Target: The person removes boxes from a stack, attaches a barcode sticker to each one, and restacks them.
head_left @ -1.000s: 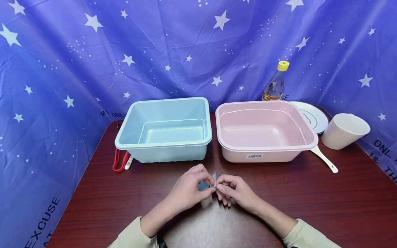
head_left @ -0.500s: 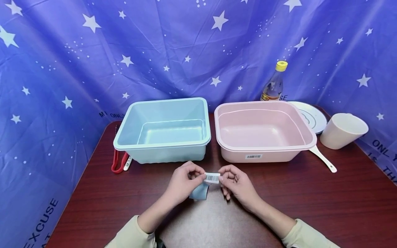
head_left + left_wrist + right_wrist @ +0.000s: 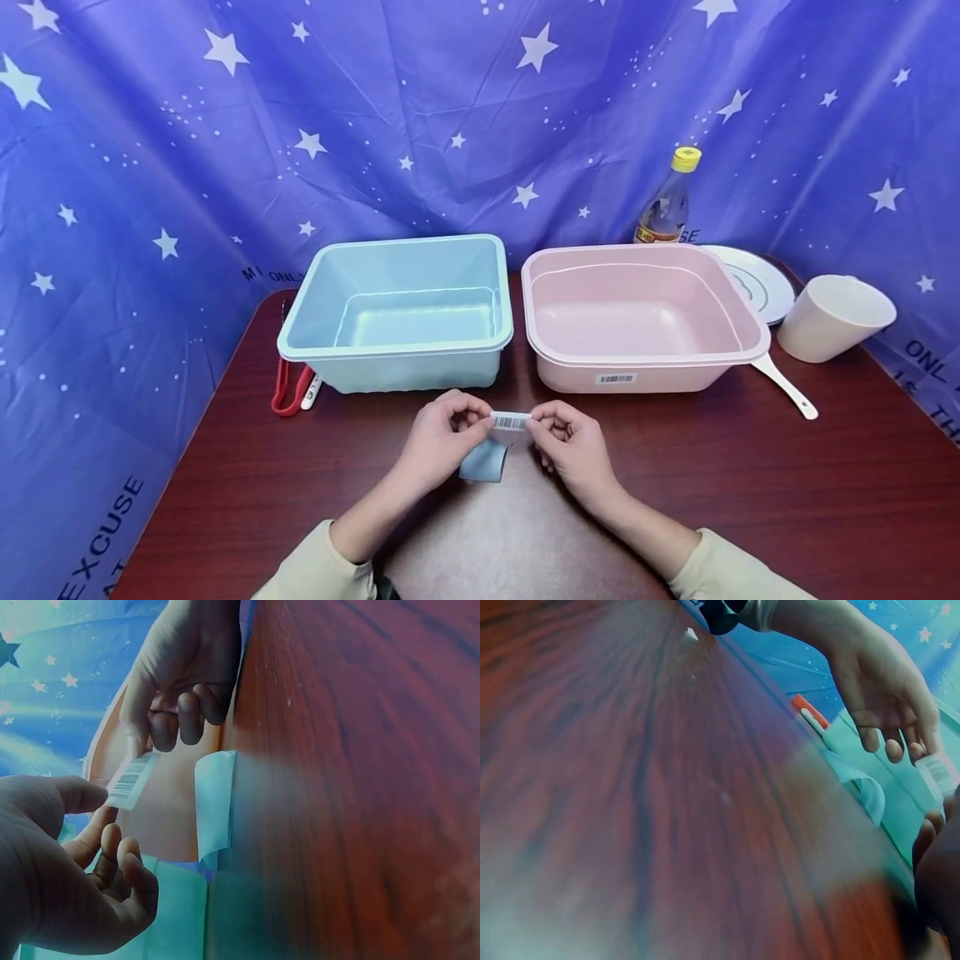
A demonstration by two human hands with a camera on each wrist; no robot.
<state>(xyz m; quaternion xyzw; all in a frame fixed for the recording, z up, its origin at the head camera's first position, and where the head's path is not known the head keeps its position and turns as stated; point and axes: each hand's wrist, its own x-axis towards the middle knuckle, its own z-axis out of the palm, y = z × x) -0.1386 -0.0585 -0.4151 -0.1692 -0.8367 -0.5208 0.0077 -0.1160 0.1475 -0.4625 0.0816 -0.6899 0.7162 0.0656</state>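
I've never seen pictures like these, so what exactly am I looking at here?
There's no machine: a person's bare hands are working above a dark red table. The wide picture comes from a camera on the head; the two slanted ones come from a camera on each wrist.

The left hand and right hand pinch opposite ends of a small barcode label. A light blue piece shows just below it.

Beyond the hands stand a blue tub and a pink tub. Around them are a yellow-capped bottle, a plate, a white cup and some partly hidden utensils.
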